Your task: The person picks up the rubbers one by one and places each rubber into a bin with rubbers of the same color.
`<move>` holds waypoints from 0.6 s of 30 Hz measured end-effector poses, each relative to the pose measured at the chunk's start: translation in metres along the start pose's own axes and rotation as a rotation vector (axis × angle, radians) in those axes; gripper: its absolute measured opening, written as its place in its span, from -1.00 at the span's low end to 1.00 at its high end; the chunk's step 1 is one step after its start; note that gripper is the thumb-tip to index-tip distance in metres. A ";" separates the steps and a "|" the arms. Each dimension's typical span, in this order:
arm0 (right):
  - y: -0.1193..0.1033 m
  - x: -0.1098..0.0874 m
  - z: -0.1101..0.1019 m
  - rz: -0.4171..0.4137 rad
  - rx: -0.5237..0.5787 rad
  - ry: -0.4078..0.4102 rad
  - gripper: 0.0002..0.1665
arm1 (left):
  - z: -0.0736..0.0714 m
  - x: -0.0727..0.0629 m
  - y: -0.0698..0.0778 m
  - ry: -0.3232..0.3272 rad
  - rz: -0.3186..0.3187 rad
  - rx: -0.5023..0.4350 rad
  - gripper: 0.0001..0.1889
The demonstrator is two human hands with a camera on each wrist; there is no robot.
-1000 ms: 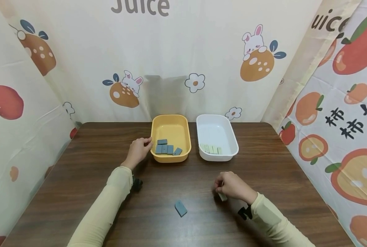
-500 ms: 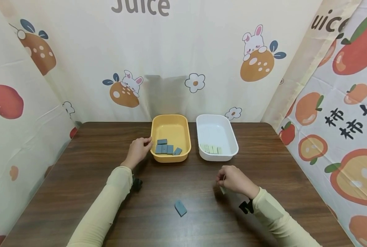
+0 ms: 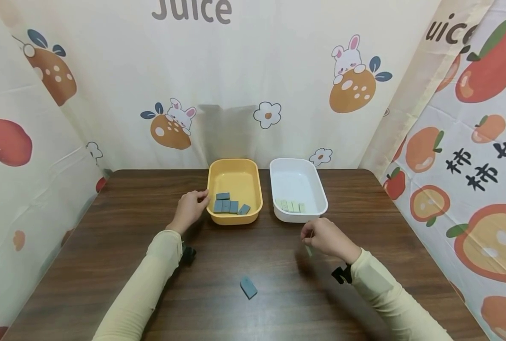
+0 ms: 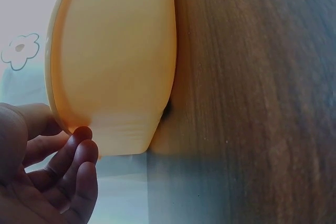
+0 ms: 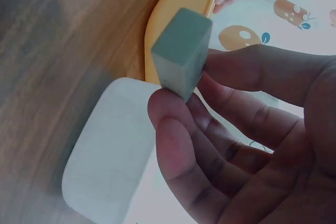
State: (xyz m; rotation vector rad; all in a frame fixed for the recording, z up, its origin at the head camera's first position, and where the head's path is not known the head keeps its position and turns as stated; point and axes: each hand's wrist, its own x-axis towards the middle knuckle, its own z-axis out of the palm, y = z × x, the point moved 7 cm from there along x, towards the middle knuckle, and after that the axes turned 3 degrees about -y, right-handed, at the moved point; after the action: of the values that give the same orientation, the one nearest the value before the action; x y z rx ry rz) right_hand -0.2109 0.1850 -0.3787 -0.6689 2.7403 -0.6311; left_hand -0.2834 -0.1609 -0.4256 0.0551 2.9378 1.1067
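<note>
My left hand (image 3: 188,210) pinches the left rim of the yellow tray (image 3: 235,220). In the left wrist view, thumb and fingers (image 4: 79,135) meet at that tray's edge. Above the table, short of the white tray (image 3: 299,218), my right hand (image 3: 329,238) holds a pale green rectangular block (image 5: 181,45) between thumb and fingertips. Several similar green blocks (image 3: 290,206) line the near end of the white tray. Several grey-blue blocks (image 3: 226,206) lie in the yellow tray. One loose grey-blue block (image 3: 248,288) rests on the table between my forearms.
Both trays stand side by side at the back of the brown wooden table (image 3: 150,284), close to a fruit-printed curtain (image 3: 244,61). Curtains also hang at the left and right sides. Each wrist wears a black camera mount.
My right hand has lifted the green block off the table and carried it away from me, toward the white tray. My left hand has stayed at the yellow tray's rim.
</note>
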 end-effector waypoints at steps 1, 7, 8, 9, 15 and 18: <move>0.000 0.001 -0.001 0.003 -0.001 -0.001 -0.93 | 0.000 0.000 0.000 0.002 0.000 -0.001 -0.58; 0.000 0.005 -0.011 -0.023 -0.023 0.015 -0.93 | -0.001 0.000 0.001 -0.001 0.006 0.001 -0.58; 0.000 0.006 -0.013 -0.027 -0.024 0.019 -0.93 | -0.001 0.000 0.002 -0.001 0.006 0.003 -0.58; 0.000 0.006 -0.015 -0.029 -0.026 0.024 -0.93 | -0.001 -0.001 0.002 -0.002 0.004 0.001 -0.58; 0.001 0.009 -0.023 -0.016 -0.014 0.034 -0.93 | -0.001 -0.001 0.004 0.004 0.010 0.007 -0.58; 0.002 0.011 -0.028 -0.020 -0.022 0.048 -0.93 | -0.001 -0.001 0.003 0.006 0.012 0.007 -0.59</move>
State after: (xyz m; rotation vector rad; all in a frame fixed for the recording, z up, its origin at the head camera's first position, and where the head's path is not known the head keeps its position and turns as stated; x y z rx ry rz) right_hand -0.2303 0.1909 -0.3563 -0.6959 2.7924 -0.6298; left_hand -0.2823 -0.1592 -0.4225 0.0704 2.9507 1.1001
